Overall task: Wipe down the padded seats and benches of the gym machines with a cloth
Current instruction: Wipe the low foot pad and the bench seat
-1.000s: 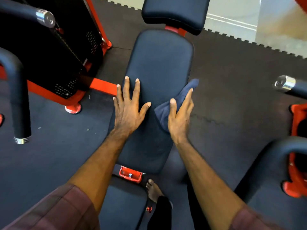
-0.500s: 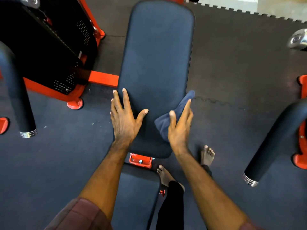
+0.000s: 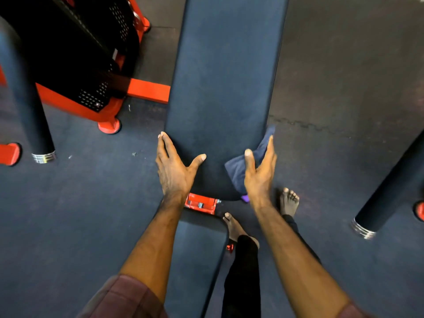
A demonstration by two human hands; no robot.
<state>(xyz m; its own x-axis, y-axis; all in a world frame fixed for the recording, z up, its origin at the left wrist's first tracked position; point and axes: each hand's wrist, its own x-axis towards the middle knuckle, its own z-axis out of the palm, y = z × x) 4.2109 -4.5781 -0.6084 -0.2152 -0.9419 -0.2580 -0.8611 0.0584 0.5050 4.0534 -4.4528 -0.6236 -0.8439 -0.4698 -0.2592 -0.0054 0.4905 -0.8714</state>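
A long dark padded bench back (image 3: 224,76) runs up the middle of the view, with a shorter seat pad (image 3: 195,260) below it past a red hinge bracket. My left hand (image 3: 174,168) lies flat with straight fingers on the pad's lower left edge, thumb spread onto the pad. My right hand (image 3: 260,173) presses a dark blue cloth (image 3: 236,171) against the pad's lower right edge, fingers straight along the side. Part of the cloth is hidden under that hand.
A red-and-black machine frame (image 3: 91,65) stands at the left with a red foot (image 3: 109,127). Black padded handle bars (image 3: 34,125) hang at left and at right (image 3: 390,187). My bare feet (image 3: 289,203) stand on the dark rubber floor beside the seat.
Both hands have slid down the pad toward its lower end, the cloth moving with the right hand. The left fingers now hang over the pad's left edge.
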